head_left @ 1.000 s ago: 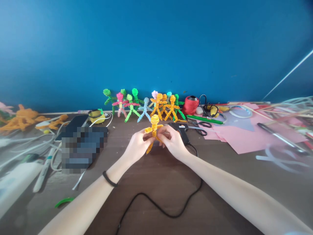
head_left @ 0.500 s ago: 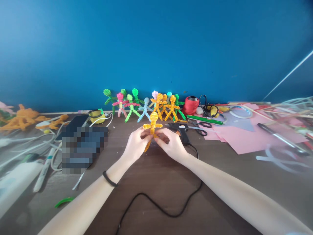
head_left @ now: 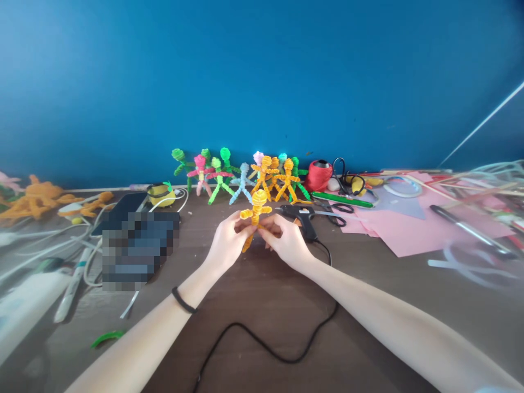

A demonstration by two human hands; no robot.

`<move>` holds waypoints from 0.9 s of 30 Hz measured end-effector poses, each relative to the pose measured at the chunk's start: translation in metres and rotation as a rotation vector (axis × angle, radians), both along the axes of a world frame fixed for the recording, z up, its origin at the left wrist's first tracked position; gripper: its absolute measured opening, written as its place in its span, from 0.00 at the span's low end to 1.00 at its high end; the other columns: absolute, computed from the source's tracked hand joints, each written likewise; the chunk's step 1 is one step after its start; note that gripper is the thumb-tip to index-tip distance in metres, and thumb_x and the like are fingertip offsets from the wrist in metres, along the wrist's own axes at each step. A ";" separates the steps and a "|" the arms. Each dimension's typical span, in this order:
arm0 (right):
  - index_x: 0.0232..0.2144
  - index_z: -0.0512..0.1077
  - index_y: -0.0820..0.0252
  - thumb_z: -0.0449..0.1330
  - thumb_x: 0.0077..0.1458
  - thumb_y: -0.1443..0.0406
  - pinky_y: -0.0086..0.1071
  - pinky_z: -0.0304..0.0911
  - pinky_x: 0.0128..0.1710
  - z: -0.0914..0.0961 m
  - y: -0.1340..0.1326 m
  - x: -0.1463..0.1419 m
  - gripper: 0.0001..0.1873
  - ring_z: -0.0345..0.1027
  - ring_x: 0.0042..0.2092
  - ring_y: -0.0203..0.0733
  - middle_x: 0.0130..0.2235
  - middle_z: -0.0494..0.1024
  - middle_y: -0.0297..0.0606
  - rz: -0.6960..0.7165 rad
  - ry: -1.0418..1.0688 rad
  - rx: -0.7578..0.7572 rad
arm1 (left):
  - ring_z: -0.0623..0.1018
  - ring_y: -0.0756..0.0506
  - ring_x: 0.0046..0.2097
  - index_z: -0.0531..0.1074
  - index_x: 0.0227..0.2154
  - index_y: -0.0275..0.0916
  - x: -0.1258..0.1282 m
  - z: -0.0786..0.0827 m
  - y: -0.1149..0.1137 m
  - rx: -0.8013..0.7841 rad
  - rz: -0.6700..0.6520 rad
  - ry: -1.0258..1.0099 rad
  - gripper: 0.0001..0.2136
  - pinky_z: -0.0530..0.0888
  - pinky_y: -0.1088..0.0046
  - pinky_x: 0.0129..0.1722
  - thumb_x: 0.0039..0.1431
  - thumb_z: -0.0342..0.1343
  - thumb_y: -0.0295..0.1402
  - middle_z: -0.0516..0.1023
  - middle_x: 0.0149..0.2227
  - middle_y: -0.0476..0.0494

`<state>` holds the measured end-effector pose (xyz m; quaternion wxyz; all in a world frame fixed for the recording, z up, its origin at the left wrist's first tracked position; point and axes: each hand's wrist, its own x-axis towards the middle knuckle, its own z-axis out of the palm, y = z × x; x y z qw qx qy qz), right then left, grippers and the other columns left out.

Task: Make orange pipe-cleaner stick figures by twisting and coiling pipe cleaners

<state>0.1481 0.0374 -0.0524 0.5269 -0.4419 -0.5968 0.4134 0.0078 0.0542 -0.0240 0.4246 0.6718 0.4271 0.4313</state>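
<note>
An orange-yellow pipe-cleaner figure [head_left: 258,206] is held upright over the middle of the table, its round head and both arms showing. My left hand [head_left: 230,236] pinches its lower body from the left, thumb and fingers closed. From the right, my right hand [head_left: 283,234] grips the figure's lower part between thumb and fingertips. One leg pokes out below the left fingers; the rest of the legs is mostly hidden. Just behind my right hand lies a black glue gun [head_left: 303,215], its black cord [head_left: 262,349] curving across the table toward me.
Several colourful pipe-cleaner figures [head_left: 219,180] stand along the blue wall [head_left: 262,82]. Red twine [head_left: 318,176], a green pen [head_left: 343,199] and pink paper [head_left: 403,234] lie to the right. A blurred-out dark object [head_left: 141,245], cables and a marker [head_left: 73,286] are on the left.
The figure's head has tilted slightly to the right, with its arms now a little slanted. Both hands keep their hold in nearly the same place.
</note>
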 end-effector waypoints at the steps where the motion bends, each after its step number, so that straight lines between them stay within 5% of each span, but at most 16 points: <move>1: 0.28 0.65 0.60 0.57 0.47 0.62 0.26 0.61 0.19 0.000 0.000 0.000 0.07 0.62 0.20 0.31 0.24 0.70 0.32 -0.011 -0.004 0.004 | 0.76 0.45 0.37 0.71 0.36 0.38 0.000 0.000 0.000 -0.002 0.002 -0.007 0.10 0.71 0.70 0.39 0.48 0.54 0.30 0.78 0.36 0.46; 13: 0.27 0.65 0.62 0.60 0.43 0.60 0.25 0.58 0.17 0.000 0.005 0.002 0.11 0.59 0.19 0.29 0.23 0.68 0.30 0.080 0.105 -0.109 | 0.74 0.45 0.37 0.72 0.27 0.37 -0.003 -0.002 0.005 0.006 0.071 0.064 0.06 0.70 0.71 0.38 0.45 0.56 0.33 0.73 0.38 0.44; 27: 0.27 0.67 0.63 0.60 0.40 0.63 0.26 0.56 0.24 0.003 0.005 0.002 0.10 0.62 0.27 0.31 0.27 0.72 0.34 0.074 0.136 -0.170 | 0.75 0.43 0.41 0.72 0.32 0.36 -0.003 0.000 0.003 -0.054 0.023 -0.013 0.10 0.68 0.65 0.45 0.48 0.56 0.37 0.77 0.36 0.43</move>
